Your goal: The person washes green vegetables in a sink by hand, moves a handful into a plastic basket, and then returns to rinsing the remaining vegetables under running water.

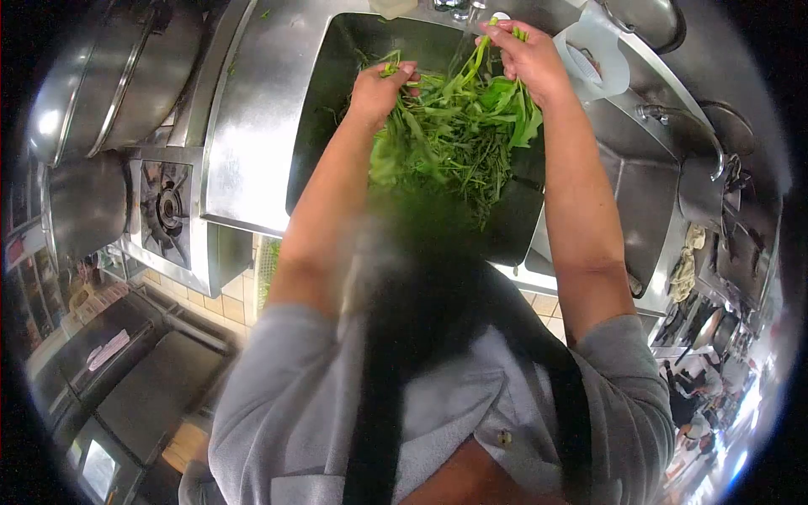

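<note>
A big bunch of leafy green vegetables [454,135] hangs over a deep steel sink [337,59]. My left hand [379,88] grips the stems on the left side of the bunch. My right hand [526,59] holds the stems at the top right, a little higher. Both arms reach forward from my grey sleeves. The leaves dangle down into the sink and hide its bottom.
A gas burner [164,206] sits left of the sink, with large steel pots [109,76] beyond it. A white plastic jug [599,55] stands at the sink's right rim. A faucet [686,122] and a second basin lie to the right. The floor is tiled.
</note>
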